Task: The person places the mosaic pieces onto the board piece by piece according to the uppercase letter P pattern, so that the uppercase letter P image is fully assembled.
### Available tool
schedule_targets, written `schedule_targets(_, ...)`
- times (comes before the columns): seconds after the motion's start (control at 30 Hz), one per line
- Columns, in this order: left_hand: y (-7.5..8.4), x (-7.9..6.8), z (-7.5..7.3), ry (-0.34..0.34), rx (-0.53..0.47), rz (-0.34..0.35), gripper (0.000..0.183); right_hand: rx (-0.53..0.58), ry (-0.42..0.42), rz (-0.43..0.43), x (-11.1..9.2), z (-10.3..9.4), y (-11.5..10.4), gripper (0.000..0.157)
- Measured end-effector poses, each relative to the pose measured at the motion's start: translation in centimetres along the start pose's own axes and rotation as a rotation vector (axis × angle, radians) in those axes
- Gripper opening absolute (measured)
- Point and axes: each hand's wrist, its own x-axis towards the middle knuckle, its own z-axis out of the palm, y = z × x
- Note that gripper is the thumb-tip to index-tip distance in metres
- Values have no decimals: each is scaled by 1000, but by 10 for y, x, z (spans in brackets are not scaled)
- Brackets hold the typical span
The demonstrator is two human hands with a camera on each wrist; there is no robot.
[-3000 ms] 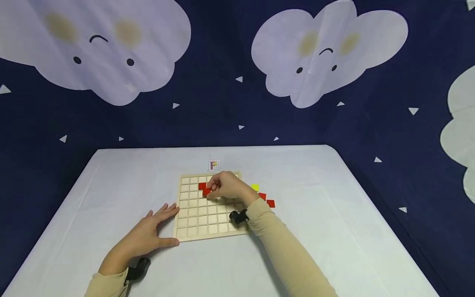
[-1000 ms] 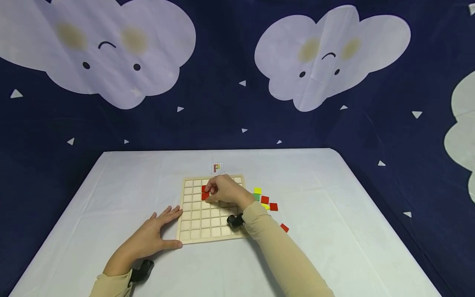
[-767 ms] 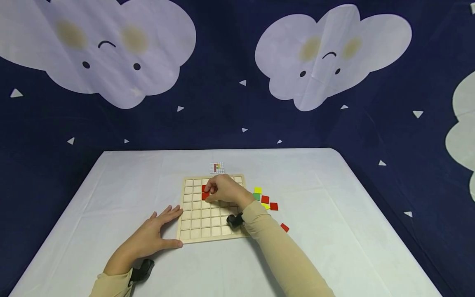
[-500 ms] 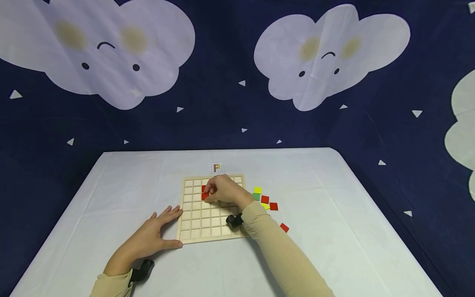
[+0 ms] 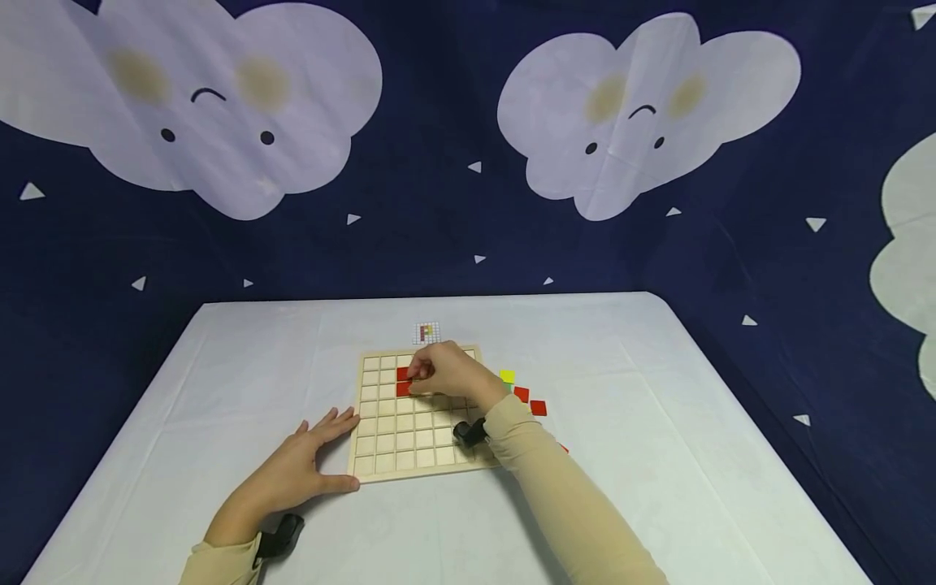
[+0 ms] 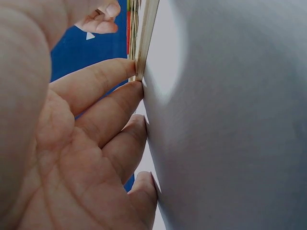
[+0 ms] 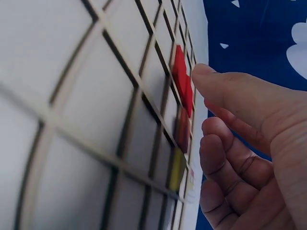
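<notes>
My left hand [image 5: 296, 459] lies flat at the left of a wooden grid board [image 5: 424, 473], fingertips against its edge and thumb at the near left corner. In the left wrist view the fingers [image 6: 112, 79] touch the board's side. My right hand [image 5: 457, 375] is over the far half of the board. Two red square tiles sit in neighbouring cells, an upper one [image 5: 403, 374] and a lower one [image 5: 403, 389]. The right wrist view has the thumb [image 7: 230, 86] just off the tiles, other fingers loosely curled with nothing held. Deeper along the board are a shaded red tile [image 7: 183, 132] and a yellow tile [image 7: 177, 167].
A small printed pattern card [image 5: 426, 332] lies beyond the board. To the right are loose tiles: a yellow one [image 5: 507, 375], a red one [image 5: 522, 394] and another red one [image 5: 538, 408], some partly behind the right sleeve [image 5: 563, 479]. A white cloth covers the table.
Three seconds ago the lower red tile stood to the right of the upper one; now it lines up beneath it. My right hand has just drawn slightly right. My left hand stays at the board.
</notes>
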Motion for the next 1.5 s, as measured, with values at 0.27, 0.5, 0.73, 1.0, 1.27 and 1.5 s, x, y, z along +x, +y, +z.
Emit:
schedule_targets(0.27,0,-1,1,3,-2,-8,98,-32,28,-11,-15,-22,13,13)
schedule_targets(0.5,2,-1,0,0,-6,-15,99,-28,35,41,-34,-46,28,21)
schedule_targets(0.73,0,-1,1,1,-3,-14,98,-49,45,108,-55,-67,42,27)
schedule_targets(1.0,-1,-1,1,7,6,-1,98,-103,36,136,-81,-83,56,22)
schedule_targets(1.27,-1,-1,2,2,1,-12,99,-51,39,225,-101,-87,75,28)
schedule_targets(1.5,-1,-1,2,1,7,-12,99,-12,21,267,-108,-86,89,24)
